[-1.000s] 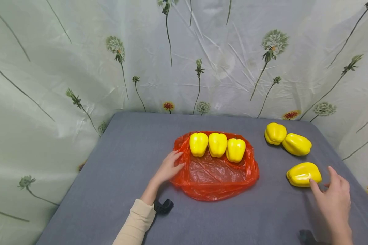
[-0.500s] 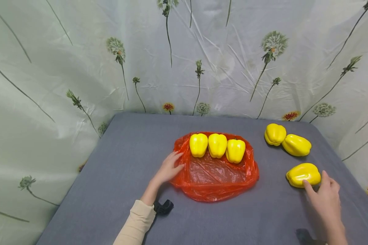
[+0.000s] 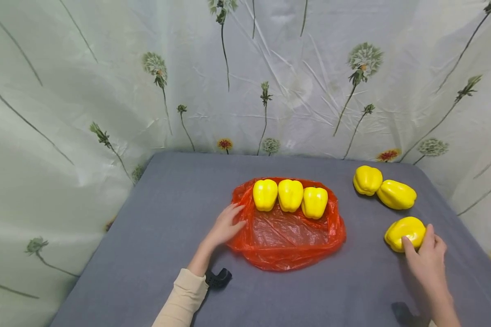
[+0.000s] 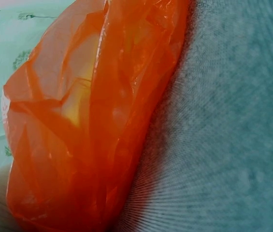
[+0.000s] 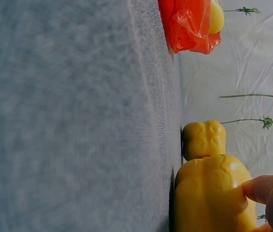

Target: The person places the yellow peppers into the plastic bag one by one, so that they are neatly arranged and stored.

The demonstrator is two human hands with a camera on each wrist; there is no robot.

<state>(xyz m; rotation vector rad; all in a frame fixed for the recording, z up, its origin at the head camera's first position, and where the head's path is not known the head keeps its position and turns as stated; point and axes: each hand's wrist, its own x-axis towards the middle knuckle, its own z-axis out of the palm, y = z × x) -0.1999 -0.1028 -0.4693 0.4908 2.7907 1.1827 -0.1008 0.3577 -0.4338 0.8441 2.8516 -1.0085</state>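
Grey worktop | red plastic bag mid-worktop, three peppers inside | left hand, fingers spread, at its left edge | right hand pinching nearest loose pepper; grasp step, apparently; lift likely called for | left wrist view: yellow through the bag's side, unseen from head

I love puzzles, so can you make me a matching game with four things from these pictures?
Things:
1. Left hand
2. Right hand
3. Red bag
4. Tabletop

Where or how:
A. Grey
B. Has three yellow peppers in it
C. Touching a lone yellow pepper
D. At the bag's left side

Right pairs: 1-D, 2-C, 3-B, 4-A.
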